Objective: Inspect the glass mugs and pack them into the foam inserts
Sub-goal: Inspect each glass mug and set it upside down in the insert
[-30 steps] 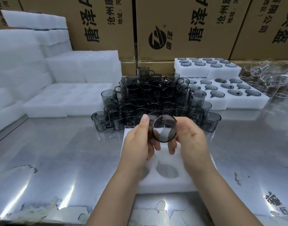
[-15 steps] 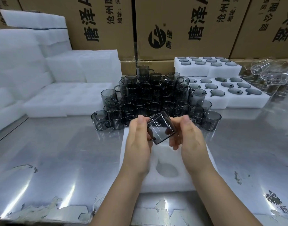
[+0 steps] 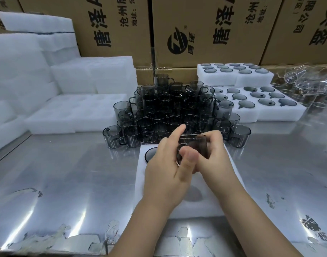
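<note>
Steel table (image 3: 66, 182) backed by cardboard boxes (image 3: 205, 25): both hands hold a smoky glass mug (image 3: 196, 147) over the foam insert (image 3: 214, 206).
The mug is tilted above the insert's far half, not in any pocket. The left hand (image 3: 166, 173) pinches it, thumb pressed on the glass (forefinger sticking out straight); the right hand (image 3: 214, 156) curls its fingers round it. A packed mug (image 3: 150, 154) sits in the insert's far-left pocket. Behind the insert stands a pile of mugs (image 3: 168, 112); behind and right of it, filled inserts (image 3: 270, 108).
</note>
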